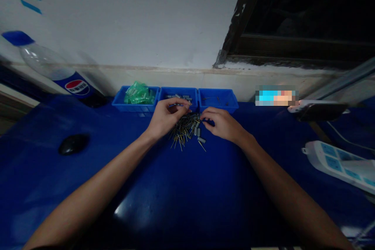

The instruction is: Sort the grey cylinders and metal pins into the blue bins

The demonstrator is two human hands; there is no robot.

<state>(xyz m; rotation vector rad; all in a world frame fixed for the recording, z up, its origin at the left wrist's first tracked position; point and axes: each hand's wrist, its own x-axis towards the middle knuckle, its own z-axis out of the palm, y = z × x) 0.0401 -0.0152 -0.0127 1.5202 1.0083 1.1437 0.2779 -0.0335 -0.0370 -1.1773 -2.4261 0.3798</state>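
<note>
My left hand (167,116) reaches over the left side of a pile of thin, brass-coloured and dark pins (181,134). Its thumb and index finger are closed in a pinch in front of the middle blue bin (164,90); whatever is between them is too small to make out. At the pile's right edge, my right hand (223,124) has its fingertips pressed together, and their contents cannot be made out. Several small grey cylinders (201,140) lie beside the pins, near my right hand. More grey cylinders sit in the middle bin, partly hidden by my left hand.
The left blue bin (117,103) holds a green plastic bag (139,93); the right blue bin (231,103) holds a few thin pieces. A cola bottle (76,86) and black mouse (73,143) are left. A phone (322,111) and white power strip (336,162) are right.
</note>
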